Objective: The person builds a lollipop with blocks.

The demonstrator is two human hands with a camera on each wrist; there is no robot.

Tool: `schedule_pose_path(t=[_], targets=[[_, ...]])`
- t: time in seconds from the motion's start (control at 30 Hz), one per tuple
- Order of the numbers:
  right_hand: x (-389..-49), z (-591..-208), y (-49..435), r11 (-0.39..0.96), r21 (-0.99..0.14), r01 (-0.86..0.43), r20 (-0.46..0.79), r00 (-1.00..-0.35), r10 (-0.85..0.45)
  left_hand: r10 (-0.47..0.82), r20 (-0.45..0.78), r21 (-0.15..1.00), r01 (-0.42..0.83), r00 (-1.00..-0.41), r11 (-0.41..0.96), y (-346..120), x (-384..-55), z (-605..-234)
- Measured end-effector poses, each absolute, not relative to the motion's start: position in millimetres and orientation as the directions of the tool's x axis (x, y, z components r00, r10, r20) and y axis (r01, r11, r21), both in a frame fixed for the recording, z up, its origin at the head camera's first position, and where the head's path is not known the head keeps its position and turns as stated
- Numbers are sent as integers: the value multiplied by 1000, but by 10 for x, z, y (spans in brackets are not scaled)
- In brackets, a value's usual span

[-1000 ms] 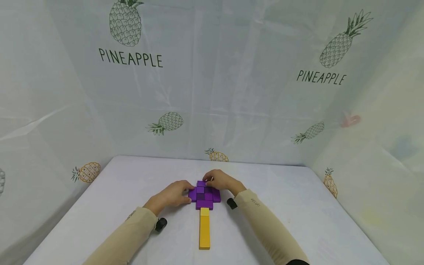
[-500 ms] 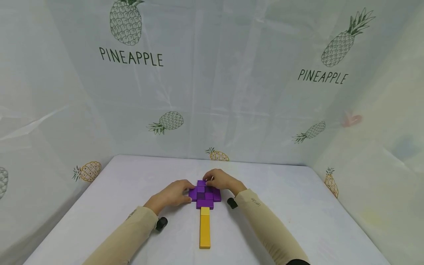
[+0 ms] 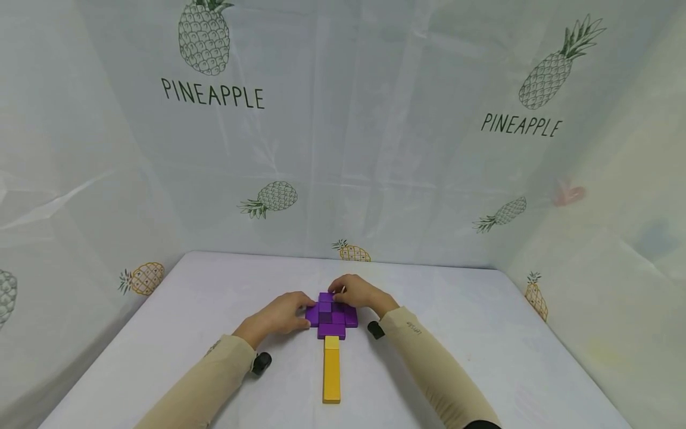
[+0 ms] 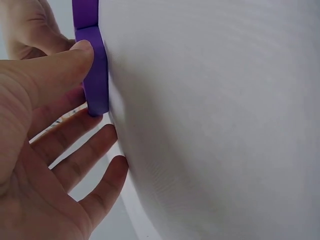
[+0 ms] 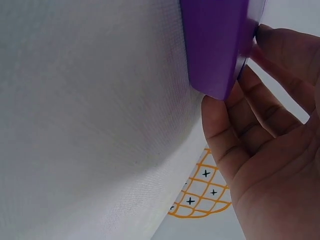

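Purple blocks form a flower-like shape on the white table, with small light and dark squares at its middle. My left hand (image 3: 282, 313) pinches the left purple block (image 3: 312, 316) between thumb and fingers, thumb on its near side. In the left wrist view that block (image 4: 97, 75) shows edge-on, the other fingers spread below it. From the right, my right hand (image 3: 356, 292) holds the far purple block (image 3: 325, 296) with curled fingers, partly hiding it. The right wrist view shows fingertips touching the end of a purple block (image 5: 212, 45). A near purple block (image 3: 331, 331) lies free of both hands.
Below the purple shape, a small yellow block (image 3: 331, 342) and a long yellow block (image 3: 331, 375) lie in line toward me. Behind the table (image 3: 455, 333) hangs a pale curtain (image 3: 375, 149) printed with pineapples. Small black devices sit at both wrists.
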State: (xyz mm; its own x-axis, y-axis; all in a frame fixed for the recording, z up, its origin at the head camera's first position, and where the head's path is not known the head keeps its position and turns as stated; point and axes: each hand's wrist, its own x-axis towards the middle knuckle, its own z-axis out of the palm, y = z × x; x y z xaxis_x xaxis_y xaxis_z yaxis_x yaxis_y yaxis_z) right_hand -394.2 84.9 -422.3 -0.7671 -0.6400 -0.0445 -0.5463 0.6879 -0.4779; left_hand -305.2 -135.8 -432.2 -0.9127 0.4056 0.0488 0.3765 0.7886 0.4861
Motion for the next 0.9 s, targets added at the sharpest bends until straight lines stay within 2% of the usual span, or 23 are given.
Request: schedule_pose_path(t=[0.47,0.7,0.9], targets=[[-3841,-4083,1100,699,-469,-540,-11,-787,-617,395,50,495,366,-917,788,-1358,-3067,-4347],[-3753,-4052,1301,703,-437,-560,20,-788,-615,380,72,522,360,-922,774,-1436,-3035,-4343],[-3663,-4019,1534,732,-395,-556,37,-805,-591,378,76,496,364,-923,789,-1576,-2954,-4341]])
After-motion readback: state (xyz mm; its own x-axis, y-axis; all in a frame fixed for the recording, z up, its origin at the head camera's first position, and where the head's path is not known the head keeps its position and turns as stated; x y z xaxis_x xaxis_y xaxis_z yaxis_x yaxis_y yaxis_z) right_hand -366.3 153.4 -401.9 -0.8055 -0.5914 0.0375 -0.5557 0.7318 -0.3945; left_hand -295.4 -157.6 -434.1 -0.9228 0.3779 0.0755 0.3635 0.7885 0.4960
